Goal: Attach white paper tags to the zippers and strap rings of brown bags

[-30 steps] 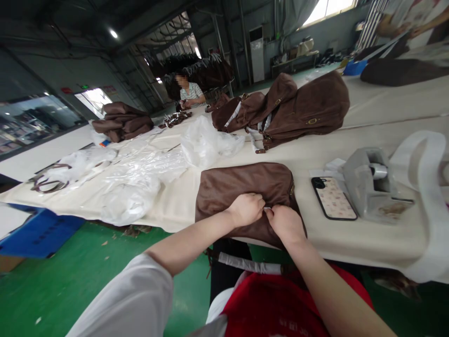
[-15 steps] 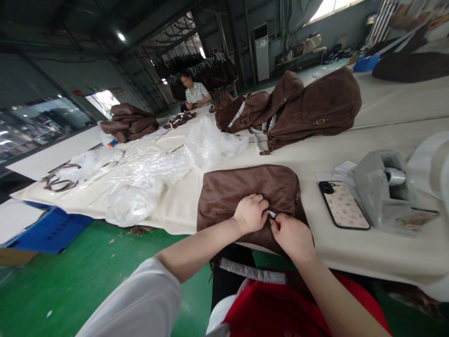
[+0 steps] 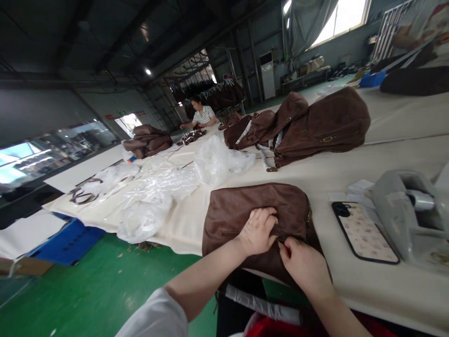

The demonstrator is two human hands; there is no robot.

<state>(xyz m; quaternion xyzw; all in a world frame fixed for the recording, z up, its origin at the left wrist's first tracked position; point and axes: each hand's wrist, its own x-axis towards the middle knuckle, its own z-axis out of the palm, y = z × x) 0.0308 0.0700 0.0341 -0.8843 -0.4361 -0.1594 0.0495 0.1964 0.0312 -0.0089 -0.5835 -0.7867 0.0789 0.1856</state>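
Observation:
A brown leather bag (image 3: pixel 233 206) lies flat on the cream-covered table in front of me, with a zip line on its upper face. My left hand (image 3: pixel 258 231) rests on the bag, its fingers curled and pressed together against the leather near that line. Close by on the right, my right hand (image 3: pixel 305 262) is closed, thumb and forefinger pinched at the bag's surface. The two thumbs almost meet. Whatever sits between the right fingertips is hidden. A strap wrapped in white (image 3: pixel 263 304) hangs below the table edge by my lap.
Several brown bags (image 3: pixel 326 121) are piled behind. Clear plastic bags (image 3: pixel 150 206) spread leftward. To the right are a phone (image 3: pixel 366 231) and a grey tape dispenser (image 3: pixel 403 196). Another person (image 3: pixel 204 114) sits at the far end, near stacked brown pieces (image 3: pixel 149 140).
The white slip between my fingertips no longer shows. Both hands stay at the same part of the bag. My view has tilted, so the scene sits lower and further right.

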